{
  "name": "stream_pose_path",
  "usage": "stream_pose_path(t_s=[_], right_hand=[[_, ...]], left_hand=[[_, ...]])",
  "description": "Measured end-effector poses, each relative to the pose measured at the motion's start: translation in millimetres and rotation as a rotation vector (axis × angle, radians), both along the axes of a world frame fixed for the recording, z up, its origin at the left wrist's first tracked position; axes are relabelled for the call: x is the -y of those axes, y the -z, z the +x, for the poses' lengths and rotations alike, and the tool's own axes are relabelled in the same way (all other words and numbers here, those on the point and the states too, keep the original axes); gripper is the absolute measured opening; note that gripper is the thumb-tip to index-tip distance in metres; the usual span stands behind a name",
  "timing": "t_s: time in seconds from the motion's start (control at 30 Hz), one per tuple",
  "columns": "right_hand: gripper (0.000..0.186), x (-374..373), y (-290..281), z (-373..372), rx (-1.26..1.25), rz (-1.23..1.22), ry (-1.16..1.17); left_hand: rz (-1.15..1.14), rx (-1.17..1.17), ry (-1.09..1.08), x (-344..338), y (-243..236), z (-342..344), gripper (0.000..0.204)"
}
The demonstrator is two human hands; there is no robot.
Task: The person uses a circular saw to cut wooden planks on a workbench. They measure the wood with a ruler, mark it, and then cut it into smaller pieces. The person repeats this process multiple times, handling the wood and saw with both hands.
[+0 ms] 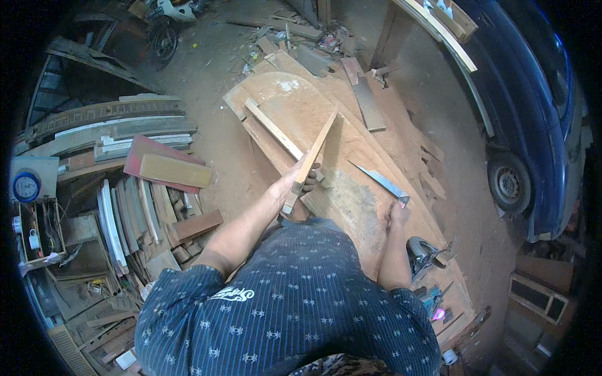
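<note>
"Facing you is the dusty tabletop [351, 203]. What slants over it?"

"A long wooden strip [322, 139], your left fingers [310, 180] wrapped around it. Then a metal-bladed tool [384, 181], your right fingers [397, 213] curled about its wide end."

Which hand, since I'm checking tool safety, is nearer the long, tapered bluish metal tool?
Right. The right hand holds the tool at its broad near end; the left hand is apart, to its left, gripping a long pale wooden strip.

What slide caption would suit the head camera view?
Left hand grips a wooden strip, right hand a metal tool, over a dusty worktable.
</note>
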State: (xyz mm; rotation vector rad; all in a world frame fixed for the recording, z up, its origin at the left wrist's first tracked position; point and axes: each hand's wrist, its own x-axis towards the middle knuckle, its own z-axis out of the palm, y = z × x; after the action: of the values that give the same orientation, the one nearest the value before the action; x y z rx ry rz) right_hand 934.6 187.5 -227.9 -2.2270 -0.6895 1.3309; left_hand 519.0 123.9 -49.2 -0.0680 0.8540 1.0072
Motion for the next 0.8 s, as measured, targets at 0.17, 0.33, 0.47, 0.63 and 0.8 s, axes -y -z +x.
stream_pose_path(t_s=[0.17,0.33,0.47,0.63,0.8], right_hand=[[0.029,-18,13,47,0.015,0.516,0.017],[0.027,-10,-159,-10,-0.143,0.669,0.134],[0.024,0,-227,-29,-0.5,0.609,0.135],[0.022,7,-259,-38,-0.601,0.629,0.004],[0.021,7,-262,-32,-0.532,0.635,-0.045]], left_hand=[[0.052,-0.428,0.004,-40,-44,5,0.035],[0.347,-1.639,0.026,-36,-77,22,0.048],[0.579,-1.684,-0.117,-30,-100,42,0.05],[0.753,-1.694,-0.087,-15,-118,63,0.056],[0.791,-1.652,-0.037,-3,-130,75,0.06]])
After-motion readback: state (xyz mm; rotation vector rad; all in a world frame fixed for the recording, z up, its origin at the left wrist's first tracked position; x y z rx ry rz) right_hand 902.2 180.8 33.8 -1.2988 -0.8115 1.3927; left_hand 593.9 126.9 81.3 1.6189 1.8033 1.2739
